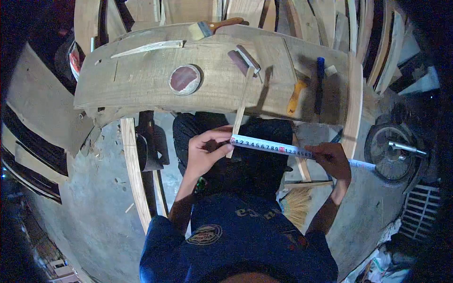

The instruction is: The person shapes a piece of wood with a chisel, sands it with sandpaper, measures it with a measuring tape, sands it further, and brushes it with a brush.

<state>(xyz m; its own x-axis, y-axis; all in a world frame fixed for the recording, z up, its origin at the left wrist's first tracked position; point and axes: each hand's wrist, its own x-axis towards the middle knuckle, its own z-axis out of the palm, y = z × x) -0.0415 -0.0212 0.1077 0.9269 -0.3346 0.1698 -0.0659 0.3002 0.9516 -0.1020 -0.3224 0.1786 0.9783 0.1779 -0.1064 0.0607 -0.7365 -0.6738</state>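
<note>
My left hand (pixel 210 150) pinches a thin wooden stick (pixel 242 106) close to its lower end, along with the numbered end of a white measuring tape (pixel 259 144). The stick's far end lies over the workbench. Stretched across my lap, the tape reaches my right hand (pixel 332 160), whose fingers are closed around it. Its thinner tail sticks out to the right past that hand. I see no tape case.
The curved wooden bench (pixel 141 101) carries a paintbrush (pixel 214 27), a round tin (pixel 185 79), a sanding block (pixel 247 60), a yellow-handled tool (pixel 296 97) and a dark blue rod (pixel 320 85). Boards (pixel 245 13) stand behind; a wheel (pixel 389 153) is at right, a straw broom (pixel 296 207) below.
</note>
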